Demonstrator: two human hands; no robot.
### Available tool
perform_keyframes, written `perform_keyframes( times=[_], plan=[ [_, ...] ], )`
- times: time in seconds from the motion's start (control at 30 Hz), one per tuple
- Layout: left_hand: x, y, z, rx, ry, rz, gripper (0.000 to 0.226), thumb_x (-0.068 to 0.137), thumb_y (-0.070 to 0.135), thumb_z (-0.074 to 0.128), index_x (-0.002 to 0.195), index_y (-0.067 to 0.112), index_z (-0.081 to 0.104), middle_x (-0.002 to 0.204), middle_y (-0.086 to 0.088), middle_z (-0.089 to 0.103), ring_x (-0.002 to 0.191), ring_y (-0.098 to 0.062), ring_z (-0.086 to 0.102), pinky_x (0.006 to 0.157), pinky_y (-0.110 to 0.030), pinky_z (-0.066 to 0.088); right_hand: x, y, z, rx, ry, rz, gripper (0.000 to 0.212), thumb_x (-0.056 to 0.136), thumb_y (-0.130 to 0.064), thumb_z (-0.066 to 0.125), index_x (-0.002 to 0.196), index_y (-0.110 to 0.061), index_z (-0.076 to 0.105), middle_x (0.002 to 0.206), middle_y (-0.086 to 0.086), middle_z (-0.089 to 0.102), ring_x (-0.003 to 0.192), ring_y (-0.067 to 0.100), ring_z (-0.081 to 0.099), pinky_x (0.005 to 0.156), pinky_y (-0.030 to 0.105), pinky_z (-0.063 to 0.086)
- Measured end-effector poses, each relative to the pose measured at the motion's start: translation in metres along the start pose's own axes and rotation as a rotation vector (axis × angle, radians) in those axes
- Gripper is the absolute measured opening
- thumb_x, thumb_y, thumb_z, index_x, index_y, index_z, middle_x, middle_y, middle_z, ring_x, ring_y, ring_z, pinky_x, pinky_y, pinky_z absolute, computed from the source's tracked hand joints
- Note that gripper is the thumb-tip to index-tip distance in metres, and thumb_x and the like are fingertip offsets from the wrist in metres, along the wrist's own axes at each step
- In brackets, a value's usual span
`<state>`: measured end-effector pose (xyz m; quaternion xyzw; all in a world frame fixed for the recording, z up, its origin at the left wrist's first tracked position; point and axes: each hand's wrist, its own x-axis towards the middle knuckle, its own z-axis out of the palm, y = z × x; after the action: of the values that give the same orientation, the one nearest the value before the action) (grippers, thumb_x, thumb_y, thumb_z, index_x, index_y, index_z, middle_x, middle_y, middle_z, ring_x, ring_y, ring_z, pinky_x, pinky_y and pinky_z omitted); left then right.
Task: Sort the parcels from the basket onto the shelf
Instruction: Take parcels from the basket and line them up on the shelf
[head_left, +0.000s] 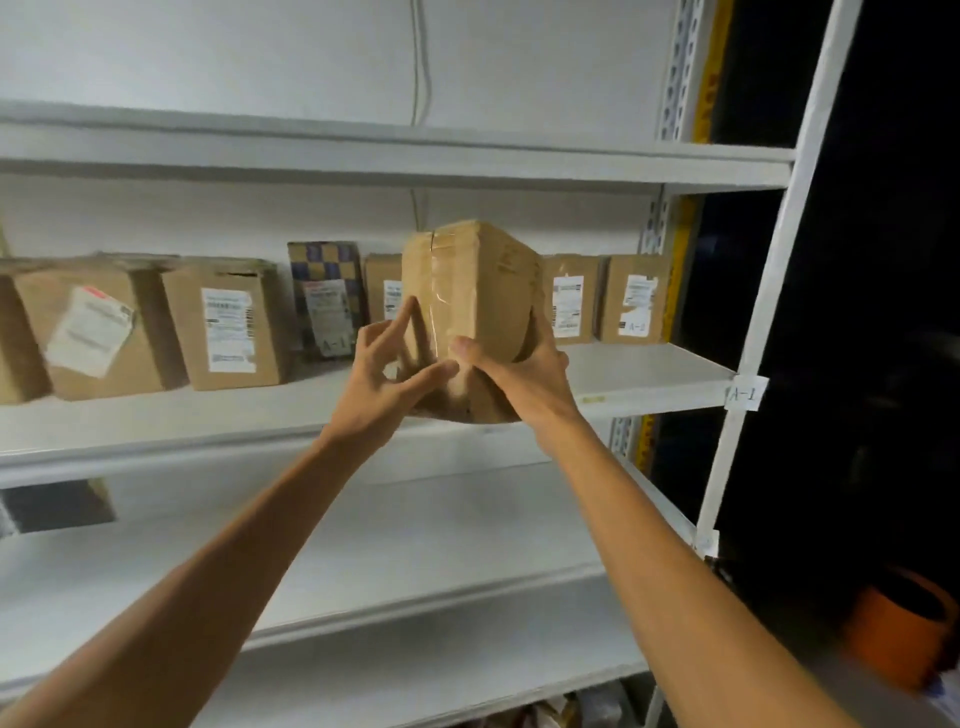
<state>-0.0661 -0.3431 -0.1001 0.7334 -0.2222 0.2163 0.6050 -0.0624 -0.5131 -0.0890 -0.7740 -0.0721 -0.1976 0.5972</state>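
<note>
1. Position. The parcel (470, 312) is held in the air at the centre of the view, just in front of the shelf (649, 374) and above its front edge. It rests on nothing.
2. Right hand. The right hand (524, 374) grips the parcel's lower corner at 5 o'clock. The thumb lies on the near face and the fingers curl round the far side, mostly hidden.
3. Left hand. The left hand (387, 374) braces the face at 8 o'clock with its fingers (402, 322) spread. The forefinger lies straight against the cardboard. It pinches nothing.
4. Handling. The cardboard is creased and dented, and glossy tape (439, 306) runs down the near face. We judge the parcel light, with walls that give under pressure, and the tape slick. We advise taking hold on bare cardboard at opposite faces, or under the base.
5. Surroundings. Labelled parcels stand along the back of the shelf. A large brown box (228, 322) and a chequered box (327, 291) stand at 9 o'clock. A narrow box (382, 286) is partly hidden behind the parcel. An inner box (571, 299) and an end box (636, 296) stand at 3 o'clock.
6. Obstructions. The space directly behind the parcel is hidden, so we cannot tell whether a gap is free there. The upper board (363, 156) at 12 o'clock limits lift. An orange container (904, 629) sits at 5 o'clock, well apart.
</note>
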Motion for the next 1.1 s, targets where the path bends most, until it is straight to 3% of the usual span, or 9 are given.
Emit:
perform_keyframes(
  times=[0.13, 0.27, 0.43, 0.63, 0.77, 0.83, 0.93, 1.0, 1.1],
  plan=[
    [0.007, -0.02, -0.049, -0.245, -0.039, -0.062, 0.073, 0.076, 0.034, 0.073, 0.141, 0.04, 0.04, 0.13, 0.005, 0.055, 0.114, -0.02, 0.059, 0.08, -0.025, 0.054, 0.004, -0.004, 0.04, 0.148, -0.058, -0.027, 0.104, 0.052, -0.059, 0.083, 0.14, -0.042, 0.03, 0.132, -0.002, 0.047, 0.117, 0.017, 0.051, 0.094, 0.037, 0.051],
    [0.007, -0.044, -0.077, -0.354, -0.092, -0.185, 0.035, 0.074, 0.037, 0.074, 0.107, 0.024, 0.069, 0.103, -0.007, 0.07, 0.092, -0.033, 0.062, 0.064, -0.036, 0.052, 0.011, -0.009, 0.074, 0.245, -0.092, -0.089, 0.071, 0.065, -0.038, 0.086, 0.122, -0.035, 0.043, 0.111, -0.014, 0.058, 0.1, 0.004, 0.06, 0.068, 0.015, 0.054],
    [0.006, -0.066, -0.104, -0.394, -0.038, -0.194, 0.039, 0.077, 0.034, 0.074, 0.114, 0.026, 0.066, 0.109, -0.003, 0.069, 0.1, -0.023, 0.067, 0.07, -0.043, 0.056, 0.017, -0.002, 0.099, 0.156, -0.185, -0.131, 0.039, 0.08, -0.036, 0.075, 0.112, -0.035, 0.053, 0.115, -0.007, 0.063, 0.104, 0.009, 0.062, 0.086, 0.037, 0.057],
    [0.004, -0.085, -0.116, -0.485, 0.156, -0.275, 0.037, 0.094, 0.044, 0.041, 0.123, 0.032, 0.062, 0.133, 0.007, 0.056, 0.121, -0.026, 0.054, 0.085, -0.048, 0.054, 0.039, -0.006, 0.124, 0.083, -0.235, -0.254, 0.028, 0.095, -0.029, 0.057, 0.123, -0.026, 0.057, 0.109, -0.012, 0.067, 0.097, 0.001, 0.065, 0.082, 0.022, 0.055],
    [0.016, -0.088, -0.126, -0.247, 0.058, -0.235, 0.048, 0.089, 0.05, 0.048, 0.136, 0.041, 0.047, 0.147, 0.012, 0.039, 0.136, -0.016, 0.037, 0.105, -0.058, 0.036, 0.047, 0.016, 0.14, 0.099, -0.163, -0.192, 0.023, 0.1, -0.028, 0.048, 0.122, -0.024, 0.05, 0.103, 0.019, 0.062, 0.091, 0.024, 0.063, 0.086, 0.039, 0.055],
    [0.023, -0.09, -0.127, -0.134, 0.062, -0.237, 0.056, 0.081, 0.054, 0.055, 0.135, 0.049, 0.043, 0.156, 0.008, 0.023, 0.143, -0.019, 0.024, 0.11, -0.056, 0.029, 0.053, 0.026, 0.145, 0.099, -0.154, -0.169, 0.024, 0.101, -0.027, 0.045, 0.124, -0.021, 0.048, 0.106, 0.027, 0.057, 0.085, 0.025, 0.059, 0.079, 0.028, 0.054],
    [0.032, -0.095, -0.123, -0.143, 0.031, -0.212, 0.058, 0.08, 0.049, 0.06, 0.133, 0.052, 0.037, 0.145, 0.014, 0.031, 0.131, -0.016, 0.039, 0.091, -0.038, 0.053, 0.069, 0.037, 0.146, 0.109, -0.147, -0.174, 0.028, 0.102, -0.027, 0.043, 0.129, -0.021, 0.047, 0.117, 0.008, 0.059, 0.103, 0.018, 0.059, 0.077, 0.016, 0.05],
    [0.04, -0.101, -0.121, -0.152, 0.007, -0.225, 0.07, 0.078, 0.043, 0.065, 0.137, 0.05, 0.028, 0.137, 0.012, 0.034, 0.119, -0.01, 0.047, 0.073, -0.026, 0.057, 0.084, 0.042, 0.143, 0.123, -0.189, -0.191, 0.031, 0.102, -0.025, 0.042, 0.133, -0.021, 0.045, 0.131, 0.0, 0.054, 0.117, 0.019, 0.055, 0.095, 0.03, 0.05],
    [0.054, -0.112, -0.113, -0.135, 0.088, -0.227, 0.088, 0.074, 0.039, 0.07, 0.144, 0.046, 0.016, 0.139, 0.004, 0.036, 0.119, -0.019, 0.049, 0.07, -0.025, 0.057, 0.104, 0.044, 0.138, 0.104, -0.241, -0.244, 0.032, 0.103, -0.023, 0.04, 0.134, -0.027, 0.04, 0.13, -0.002, 0.052, 0.11, 0.025, 0.06, 0.093, 0.049, 0.052]
  ],
)
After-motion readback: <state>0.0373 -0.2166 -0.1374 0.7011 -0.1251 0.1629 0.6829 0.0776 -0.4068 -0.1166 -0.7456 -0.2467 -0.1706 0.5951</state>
